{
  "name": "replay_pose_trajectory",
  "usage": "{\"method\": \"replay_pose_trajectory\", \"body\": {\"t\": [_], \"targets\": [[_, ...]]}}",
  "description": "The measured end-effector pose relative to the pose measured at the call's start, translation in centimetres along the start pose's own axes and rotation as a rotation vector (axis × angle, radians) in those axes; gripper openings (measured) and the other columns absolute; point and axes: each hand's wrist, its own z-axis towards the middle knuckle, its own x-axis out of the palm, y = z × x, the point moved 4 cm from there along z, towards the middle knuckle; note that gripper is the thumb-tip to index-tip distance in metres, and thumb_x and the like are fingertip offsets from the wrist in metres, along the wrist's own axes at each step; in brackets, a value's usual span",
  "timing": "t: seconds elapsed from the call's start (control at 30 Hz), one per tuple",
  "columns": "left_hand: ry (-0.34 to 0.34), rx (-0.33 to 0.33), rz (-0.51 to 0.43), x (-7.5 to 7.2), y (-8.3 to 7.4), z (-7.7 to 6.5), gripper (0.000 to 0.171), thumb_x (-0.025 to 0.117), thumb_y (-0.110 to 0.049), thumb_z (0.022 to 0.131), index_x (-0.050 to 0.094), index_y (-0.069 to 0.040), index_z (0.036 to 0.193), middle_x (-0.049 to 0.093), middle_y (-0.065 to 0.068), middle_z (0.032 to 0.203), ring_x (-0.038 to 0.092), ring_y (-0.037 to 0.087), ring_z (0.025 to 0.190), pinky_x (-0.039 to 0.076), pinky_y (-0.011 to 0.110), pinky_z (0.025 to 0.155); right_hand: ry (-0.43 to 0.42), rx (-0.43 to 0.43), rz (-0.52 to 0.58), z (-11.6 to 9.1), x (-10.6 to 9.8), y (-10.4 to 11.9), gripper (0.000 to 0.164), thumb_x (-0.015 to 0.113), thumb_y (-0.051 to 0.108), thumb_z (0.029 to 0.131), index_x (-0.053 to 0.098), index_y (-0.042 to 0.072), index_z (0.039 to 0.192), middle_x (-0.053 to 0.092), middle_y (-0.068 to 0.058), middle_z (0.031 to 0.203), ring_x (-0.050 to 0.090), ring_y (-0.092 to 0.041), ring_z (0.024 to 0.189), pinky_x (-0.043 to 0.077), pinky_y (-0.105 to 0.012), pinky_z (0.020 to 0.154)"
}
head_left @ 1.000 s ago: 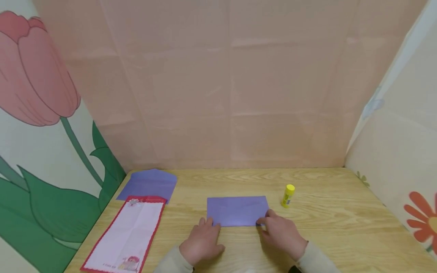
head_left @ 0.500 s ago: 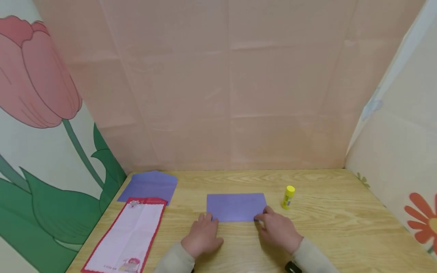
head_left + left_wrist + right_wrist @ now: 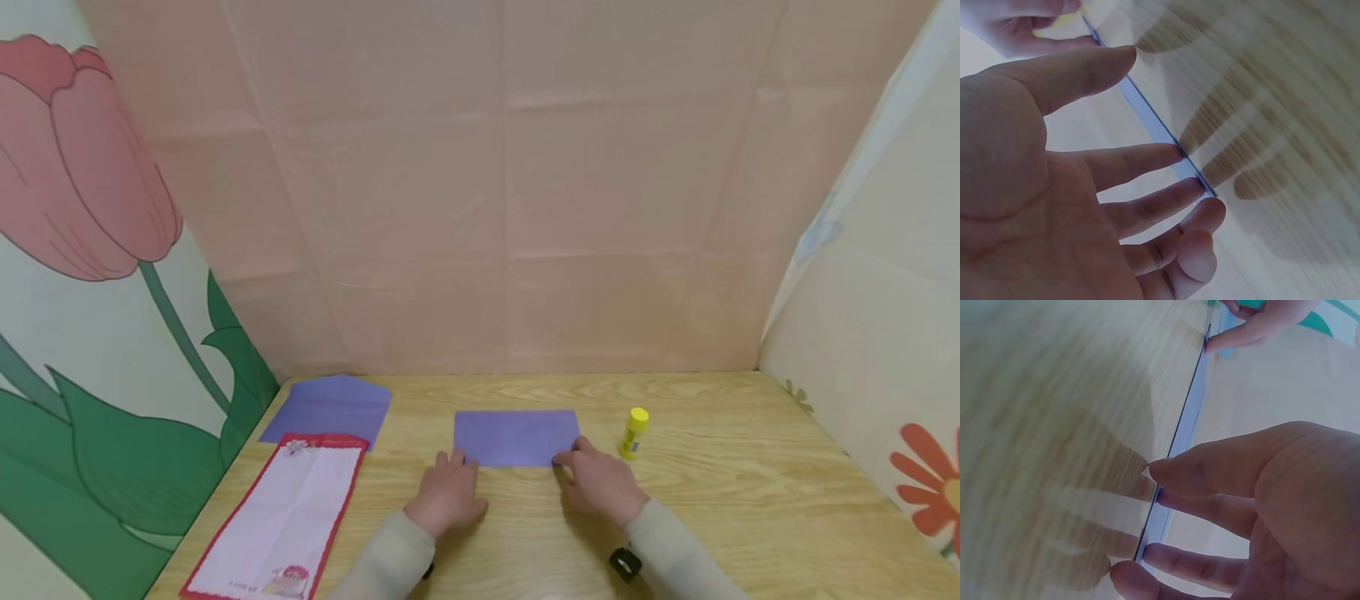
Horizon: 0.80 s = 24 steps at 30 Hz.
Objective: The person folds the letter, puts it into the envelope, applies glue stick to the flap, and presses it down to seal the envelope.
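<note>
A purple envelope (image 3: 517, 437) lies flat in the middle of the wooden table, its long side facing me. My left hand (image 3: 446, 493) rests its extended fingertips on the near left corner, with the thumb held out to the side. At the near right corner, the fingers of my right hand (image 3: 602, 483) press on the envelope. In the right wrist view the right thumb (image 3: 1210, 465) reaches the envelope's near edge, beside those fingers. Seen from the left wrist, two left fingertips touch the blue-looking edge of the envelope (image 3: 1147, 115).
A yellow glue stick (image 3: 634, 433) stands upright right of the envelope. At the left lies a red-bordered sheet of letter paper (image 3: 281, 517), overlapping a second purple envelope (image 3: 326, 412) with its flap spread. A pink-brown sheet (image 3: 510, 208) hangs behind the table (image 3: 750, 500).
Both hands have moved forward, and the envelope has slid with them, away from me across the table. The glue stick, letter paper and second envelope have stayed put.
</note>
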Motion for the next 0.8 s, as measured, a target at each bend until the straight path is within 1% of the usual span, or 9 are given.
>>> {"method": "replay_pose_trajectory", "body": {"t": [0.1, 0.2, 0.3, 0.37, 0.4, 0.47, 0.6, 0.7, 0.8], "targets": [[0.001, -0.012, -0.017, -0.1, 0.1, 0.4, 0.050, 0.075, -0.033, 0.085, 0.064, 0.002, 0.120, 0.053, 0.011, 0.106, 0.044, 0.027, 0.095, 0.047, 0.046, 0.080, 0.028, 0.017, 0.003, 0.7, 0.1, -0.1, 0.035, 0.074, 0.009, 0.079, 0.074, 0.011, 0.114, 0.059, -0.010, 0.101, 0.056, -0.018, 0.072, 0.045, -0.033, 0.049], [0.009, -0.028, -0.042, -0.2, 0.2, 0.9, 0.051, 0.074, -0.031, 0.086, 0.063, 0.003, 0.122, 0.053, 0.013, 0.110, 0.044, 0.029, 0.099, 0.047, 0.050, 0.085, 0.025, 0.016, -0.001, 1.3, 0.2, -0.1, 0.033, 0.074, 0.009, 0.080, 0.074, 0.010, 0.113, 0.060, -0.011, 0.101, 0.058, -0.020, 0.077, 0.047, -0.035, 0.051], [0.008, -0.037, -0.048, -0.2, 0.4, 1.4, 0.050, 0.073, -0.031, 0.087, 0.062, 0.003, 0.123, 0.054, 0.014, 0.113, 0.045, 0.031, 0.101, 0.047, 0.052, 0.087, 0.017, 0.011, -0.011, 1.8, 0.2, -0.1, 0.031, 0.074, 0.009, 0.081, 0.075, 0.011, 0.112, 0.059, -0.010, 0.099, 0.059, -0.022, 0.077, 0.048, -0.038, 0.051], [0.005, -0.043, -0.053, -0.2, 0.6, 1.9, 0.050, 0.072, -0.031, 0.087, 0.063, 0.003, 0.122, 0.054, 0.015, 0.114, 0.045, 0.031, 0.103, 0.047, 0.051, 0.086, 0.021, 0.013, -0.013, 2.1, 0.1, -0.1, 0.029, 0.074, 0.011, 0.083, 0.075, 0.010, 0.112, 0.058, -0.011, 0.097, 0.059, -0.022, 0.075, 0.049, -0.040, 0.052], [0.003, -0.046, -0.054, -0.2, 0.6, 2.1, 0.049, 0.071, -0.030, 0.087, 0.063, 0.003, 0.122, 0.054, 0.015, 0.114, 0.045, 0.032, 0.103, 0.046, 0.051, 0.086, 0.028, 0.015, -0.015, 2.4, 0.1, -0.1, 0.029, 0.074, 0.011, 0.083, 0.074, 0.010, 0.112, 0.058, -0.011, 0.098, 0.059, -0.022, 0.075, 0.049, -0.040, 0.052], [0.007, -0.057, -0.072, -0.2, 0.7, 2.4, 0.049, 0.070, -0.028, 0.086, 0.062, 0.004, 0.122, 0.054, 0.016, 0.117, 0.046, 0.034, 0.107, 0.045, 0.054, 0.090, 0.048, 0.026, -0.015, 2.8, 0.2, -0.2, 0.030, 0.074, 0.012, 0.085, 0.074, 0.009, 0.114, 0.058, -0.013, 0.100, 0.059, -0.023, 0.077, 0.050, -0.040, 0.053], [0.022, -0.079, -0.085, -0.2, 0.9, 3.1, 0.053, 0.070, -0.030, 0.086, 0.061, 0.004, 0.126, 0.054, 0.017, 0.124, 0.045, 0.037, 0.113, 0.044, 0.057, 0.095, 0.093, 0.054, -0.013, 3.6, 0.5, -0.5, 0.030, 0.071, 0.015, 0.089, 0.072, 0.009, 0.119, 0.059, -0.014, 0.107, 0.061, -0.024, 0.083, 0.053, -0.041, 0.059], [0.027, -0.086, -0.081, -0.1, 1.1, 3.6, 0.057, 0.071, -0.033, 0.088, 0.059, 0.003, 0.130, 0.053, 0.018, 0.129, 0.044, 0.038, 0.119, 0.043, 0.057, 0.098, 0.121, 0.079, -0.006, 4.2, 0.7, -0.8, 0.031, 0.068, 0.016, 0.092, 0.071, 0.010, 0.121, 0.059, -0.014, 0.110, 0.061, -0.025, 0.083, 0.053, -0.043, 0.061], [0.025, -0.091, -0.066, 0.1, 1.3, 4.1, 0.058, 0.071, -0.035, 0.089, 0.058, 0.001, 0.132, 0.052, 0.017, 0.132, 0.043, 0.038, 0.120, 0.043, 0.056, 0.097, 0.139, 0.093, -0.008, 4.6, 0.7, -1.0, 0.032, 0.068, 0.016, 0.091, 0.070, 0.011, 0.123, 0.058, -0.015, 0.113, 0.061, -0.026, 0.082, 0.053, -0.044, 0.060]]}}
